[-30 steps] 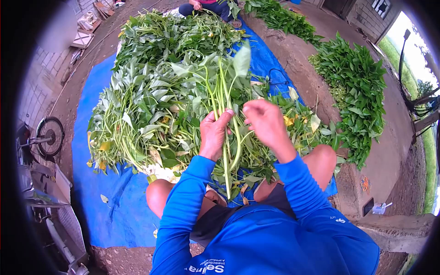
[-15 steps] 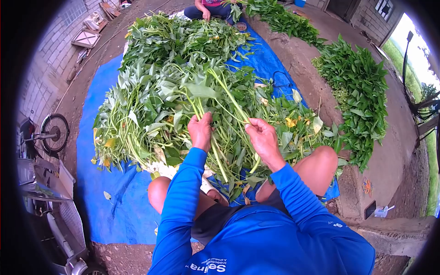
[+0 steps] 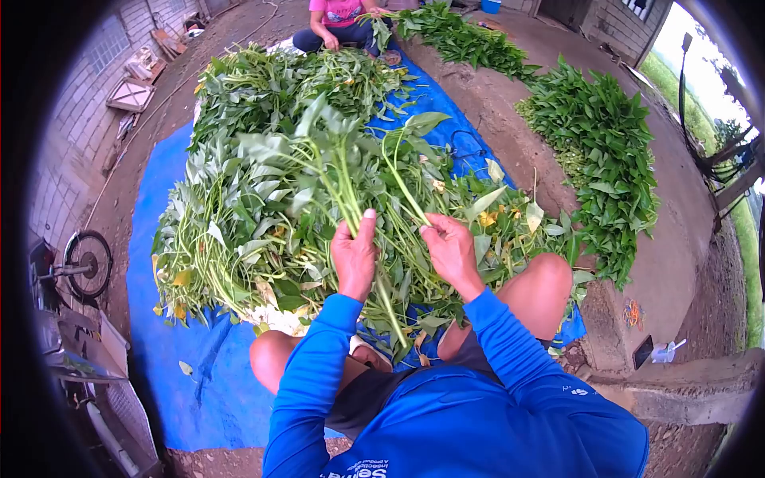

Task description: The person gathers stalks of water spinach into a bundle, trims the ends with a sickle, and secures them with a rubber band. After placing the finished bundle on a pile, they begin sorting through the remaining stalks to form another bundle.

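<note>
My left hand is closed around a small bunch of water spinach stalks. Their leafy ends point away from me, and the bare stem ends hang below the fist. Between thumb and fingers of my right hand, a water spinach stalk with a leaf at its tip is pinched, a short way right of the bunch. Under both hands spreads a big heap of loose water spinach, some leaves yellowed.
A blue tarp lies beneath the heap. At its far end sits a person in a pink shirt, hands at the greens. Leafy bundles line the concrete on the right. A wheel stands at left; a plastic cup sits at right.
The left hand's bunch has swung more upright and looks fuller, its leaves blurred. My right hand's stalk has shifted slightly, now showing a leaf at its tip. The whole view has shifted a little.
</note>
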Demonstrator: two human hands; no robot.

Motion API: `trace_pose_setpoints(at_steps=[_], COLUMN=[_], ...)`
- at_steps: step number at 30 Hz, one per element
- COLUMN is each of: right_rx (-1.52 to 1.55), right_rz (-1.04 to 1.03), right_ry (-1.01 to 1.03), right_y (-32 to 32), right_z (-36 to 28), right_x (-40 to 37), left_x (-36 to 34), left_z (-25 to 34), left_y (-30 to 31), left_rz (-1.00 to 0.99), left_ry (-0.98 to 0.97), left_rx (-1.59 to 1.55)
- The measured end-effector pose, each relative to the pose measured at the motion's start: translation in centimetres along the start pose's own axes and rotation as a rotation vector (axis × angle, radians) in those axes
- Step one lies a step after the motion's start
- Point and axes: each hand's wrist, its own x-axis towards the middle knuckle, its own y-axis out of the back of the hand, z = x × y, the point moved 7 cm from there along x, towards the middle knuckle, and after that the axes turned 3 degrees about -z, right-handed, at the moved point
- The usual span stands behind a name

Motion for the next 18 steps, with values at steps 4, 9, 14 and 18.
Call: trace_pose_setpoints(at_steps=[4, 9, 14, 18], right_rx=[0.42, 0.483, 0.394, 0.239], right_rz=[-0.294, -0.368, -0.444, -0.587], right_ry=[-0.295, -0.296, -0.229, -0.329], right_y=[-5.8, -7.7, -8.3, -5.0], right_z=[0.0, -0.3, 0.2, -0.7], right_x=[-3.3, -3.2, -3.0, -3.5], left_x=[0.6, 0.1, 2.9, 3.8], left_z=[-3.5, -4.2, -1.5, 1.5], left_y=[-0.3, -0.6, 1.8, 3.0], left_rz=[-0.147, -0.214, -0.089, 0.001], left_ry=[0.022, 0.326, 0.107, -0.066], left_rx=[-0.016, -0.271, -0.05, -0.005])
